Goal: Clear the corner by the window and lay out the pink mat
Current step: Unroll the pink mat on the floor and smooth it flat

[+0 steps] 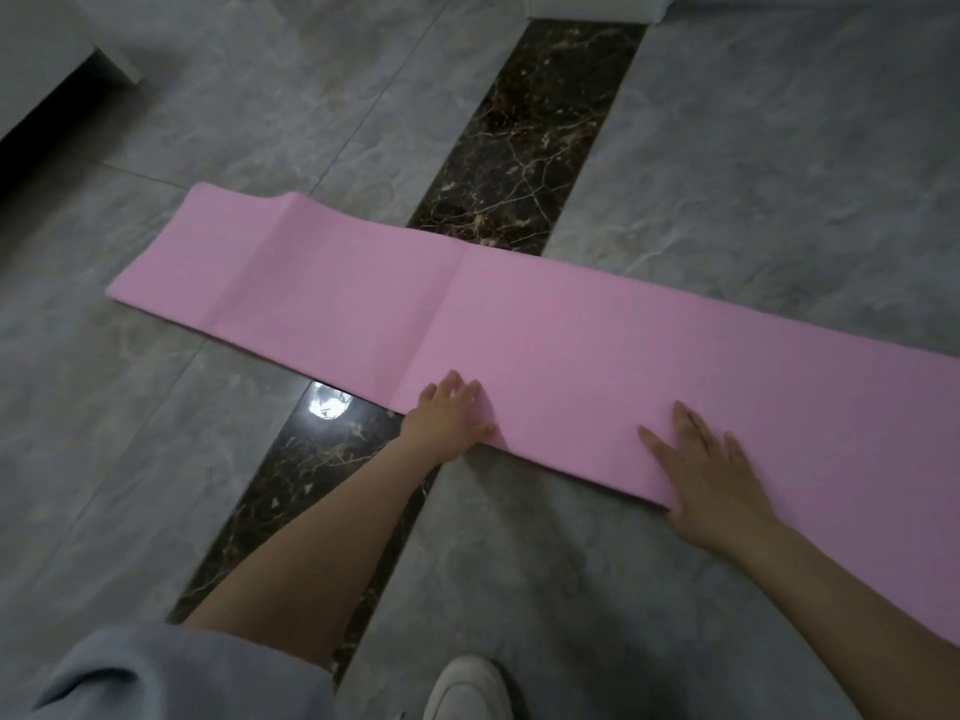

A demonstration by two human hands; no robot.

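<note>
The pink mat (519,324) lies unrolled on the grey marble floor, running from upper left to the right edge of the view. It shows fold creases, and its far left end lifts slightly at a ridge. My left hand (447,413) presses flat on the mat's near edge, fingers straight. My right hand (711,470) rests flat on the same near edge further right, fingers spread.
A dark brown marble strip (524,148) crosses the floor under the mat. White furniture (62,49) stands at the upper left, and a white base (597,5) sits at the top. My white shoe (470,688) is at the bottom centre.
</note>
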